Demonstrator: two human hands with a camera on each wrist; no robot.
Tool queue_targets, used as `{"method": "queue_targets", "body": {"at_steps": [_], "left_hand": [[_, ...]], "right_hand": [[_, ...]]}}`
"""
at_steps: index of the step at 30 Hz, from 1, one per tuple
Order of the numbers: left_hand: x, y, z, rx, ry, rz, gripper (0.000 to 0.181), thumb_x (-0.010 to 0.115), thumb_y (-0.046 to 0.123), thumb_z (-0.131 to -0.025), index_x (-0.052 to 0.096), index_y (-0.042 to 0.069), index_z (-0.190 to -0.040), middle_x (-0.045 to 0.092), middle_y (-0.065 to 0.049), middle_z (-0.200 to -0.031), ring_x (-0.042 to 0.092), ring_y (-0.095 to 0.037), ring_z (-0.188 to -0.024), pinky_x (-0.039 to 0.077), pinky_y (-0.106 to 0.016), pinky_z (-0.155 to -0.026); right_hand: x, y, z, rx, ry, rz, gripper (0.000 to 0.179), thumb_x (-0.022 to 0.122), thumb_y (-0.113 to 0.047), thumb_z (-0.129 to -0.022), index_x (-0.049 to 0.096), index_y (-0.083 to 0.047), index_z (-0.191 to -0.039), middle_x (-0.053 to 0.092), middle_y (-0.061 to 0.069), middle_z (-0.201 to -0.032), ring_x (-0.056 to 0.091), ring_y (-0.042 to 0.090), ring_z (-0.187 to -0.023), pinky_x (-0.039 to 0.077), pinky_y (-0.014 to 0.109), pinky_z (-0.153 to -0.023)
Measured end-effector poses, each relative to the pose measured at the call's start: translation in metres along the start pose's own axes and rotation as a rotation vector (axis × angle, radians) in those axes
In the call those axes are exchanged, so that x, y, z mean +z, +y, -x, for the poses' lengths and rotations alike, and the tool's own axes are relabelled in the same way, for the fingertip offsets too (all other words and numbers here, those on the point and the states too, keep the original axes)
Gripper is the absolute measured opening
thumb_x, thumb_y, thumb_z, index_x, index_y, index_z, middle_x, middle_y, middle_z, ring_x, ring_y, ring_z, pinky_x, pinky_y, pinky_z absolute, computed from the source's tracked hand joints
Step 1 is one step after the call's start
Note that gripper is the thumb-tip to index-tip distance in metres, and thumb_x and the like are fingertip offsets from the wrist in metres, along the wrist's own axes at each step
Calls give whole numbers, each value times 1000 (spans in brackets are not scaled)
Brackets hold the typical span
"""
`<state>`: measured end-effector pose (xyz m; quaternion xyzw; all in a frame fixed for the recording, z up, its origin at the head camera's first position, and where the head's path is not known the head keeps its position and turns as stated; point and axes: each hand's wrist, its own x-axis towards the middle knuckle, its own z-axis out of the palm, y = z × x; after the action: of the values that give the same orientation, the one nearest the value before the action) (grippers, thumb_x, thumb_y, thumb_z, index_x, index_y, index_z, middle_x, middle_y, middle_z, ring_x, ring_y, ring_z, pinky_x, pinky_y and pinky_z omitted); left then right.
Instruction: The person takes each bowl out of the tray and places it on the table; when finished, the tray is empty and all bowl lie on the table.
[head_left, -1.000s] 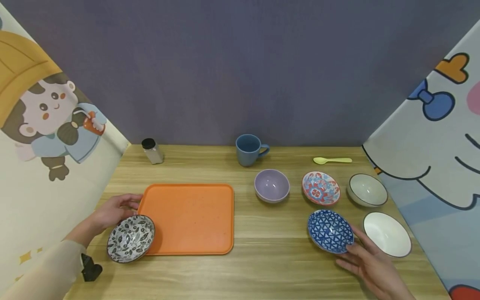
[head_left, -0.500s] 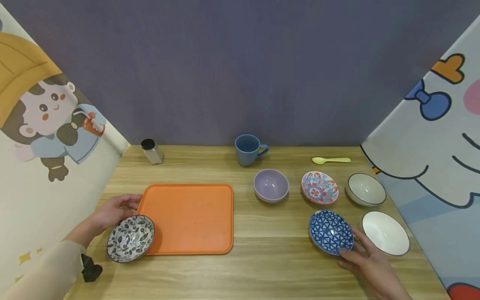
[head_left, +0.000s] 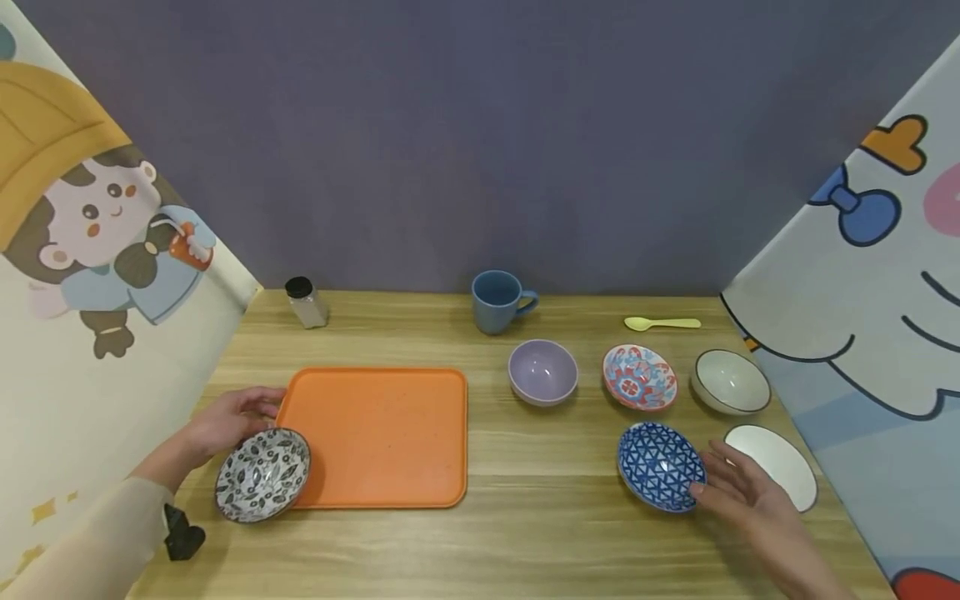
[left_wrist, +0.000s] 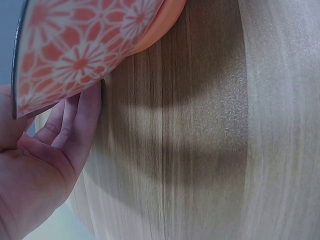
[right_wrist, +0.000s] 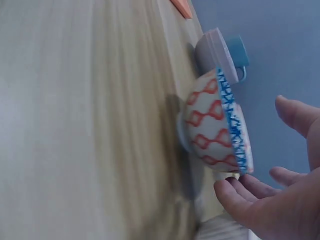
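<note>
In the head view, my left hand (head_left: 232,423) is beside a bowl with black-and-white leaf print (head_left: 262,475), its fingers loosely bent near the left edge of an orange tray (head_left: 375,437). Orange flowers cover the bowl's outside (left_wrist: 80,62) in the left wrist view, which hides the fingertips. At the right, my right hand (head_left: 757,500) stands next to a blue-and-white triangle-patterned bowl (head_left: 662,467). The right wrist view shows this bowl's red-patterned outer wall (right_wrist: 207,117), with the thumb spread away and the other fingers at or close to the rim; contact is unclear.
Behind stand a purple bowl (head_left: 543,372), a blue mug (head_left: 497,302) and a black-lidded jar (head_left: 307,303). A red-and-blue patterned dish (head_left: 639,377), a grey-white bowl (head_left: 731,382), a white bowl (head_left: 776,467) and a yellow spoon (head_left: 663,323) lie to the right.
My right hand eases slightly away from the blue-and-white bowl, its fingers spreading. That bowl shifts only slightly. My left hand and the leaf-print bowl stay in place.
</note>
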<state>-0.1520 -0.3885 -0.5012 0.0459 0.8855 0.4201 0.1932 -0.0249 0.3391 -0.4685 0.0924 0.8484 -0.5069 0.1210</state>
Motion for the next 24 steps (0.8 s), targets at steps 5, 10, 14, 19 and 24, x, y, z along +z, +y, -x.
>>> {"method": "queue_targets", "body": {"at_steps": [5,10,14,19,24], "left_hand": [[-1,3,0,-14,-1,-13,55,60,-4,-95,45,-10,-147,65,-24,-122,62,-31,-110,55,-28,-77],[-2,5,-1,-31,-14,7,55,59,-5,-94,44,-10,-147,63,-26,-124,63,-31,-110,56,-30,-77],[-2,7,-2,-29,-21,24,56,59,-6,-93,44,-10,-147,64,-26,-123,63,-28,-107,56,-30,-76],[-2,9,-3,-19,-27,26,57,59,-6,-92,43,-11,-147,64,-24,-120,62,-25,-104,56,-29,-76],[-3,10,-2,-11,-28,20,57,58,-8,-92,43,-13,-146,64,-25,-118,62,-26,-104,56,-29,-74]], "right_hand": [[-10,-22,-5,-83,2,90,85,65,-31,-102,14,-3,-163,33,30,-160,43,-23,-113,47,10,-85],[-6,-57,-18,-181,-31,124,81,66,-28,-101,19,-7,-164,38,24,-159,50,-7,-124,48,12,-87],[13,-86,-35,-282,-75,81,78,69,-23,-99,26,-6,-162,43,22,-156,57,5,-126,50,15,-90],[55,-115,-58,-362,-173,-72,70,72,-14,-96,36,-3,-155,49,24,-149,61,20,-125,55,23,-92],[107,-142,-76,-398,-293,-191,67,74,-6,-92,42,1,-150,51,30,-144,58,47,-126,56,27,-92]]}}
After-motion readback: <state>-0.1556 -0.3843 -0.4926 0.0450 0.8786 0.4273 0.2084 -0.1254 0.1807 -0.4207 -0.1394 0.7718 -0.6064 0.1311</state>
